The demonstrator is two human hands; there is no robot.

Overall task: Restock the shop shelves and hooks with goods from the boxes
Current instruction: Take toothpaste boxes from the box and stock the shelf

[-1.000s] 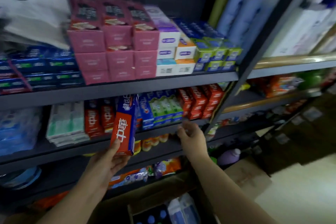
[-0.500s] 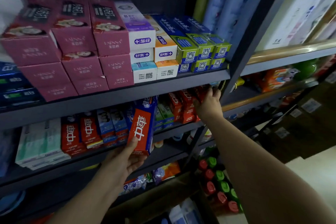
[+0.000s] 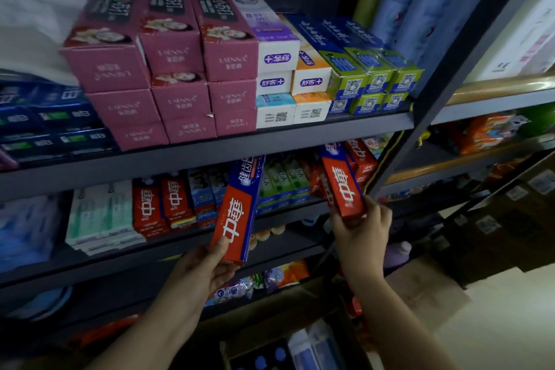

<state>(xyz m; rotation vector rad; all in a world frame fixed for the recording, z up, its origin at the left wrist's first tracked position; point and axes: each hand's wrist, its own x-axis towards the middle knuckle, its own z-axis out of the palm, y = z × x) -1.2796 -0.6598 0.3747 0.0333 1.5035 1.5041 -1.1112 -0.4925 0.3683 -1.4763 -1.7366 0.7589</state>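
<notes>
Left hand [image 3: 207, 270] grips red toothpaste box [image 3: 237, 213] (upright); right hand [image 3: 362, 234] grips second red box [image 3: 342, 186] by middle shelf [image 3: 288, 213].

Only two arms of the person are in view. The left hand [image 3: 207, 270] and the right hand [image 3: 360, 237], both below the dark grey metal shelf board [image 3: 210, 156], are bare from fingertips to wrists. The left forearm [image 3: 150, 330] and right forearm [image 3: 399, 318], lower still beneath that board, are bare too, right down to where the view cuts them off (the elbows fall outside it). Both forearms look slender and smooth. Dim light and blur hide the nails and any finer detail.
</notes>
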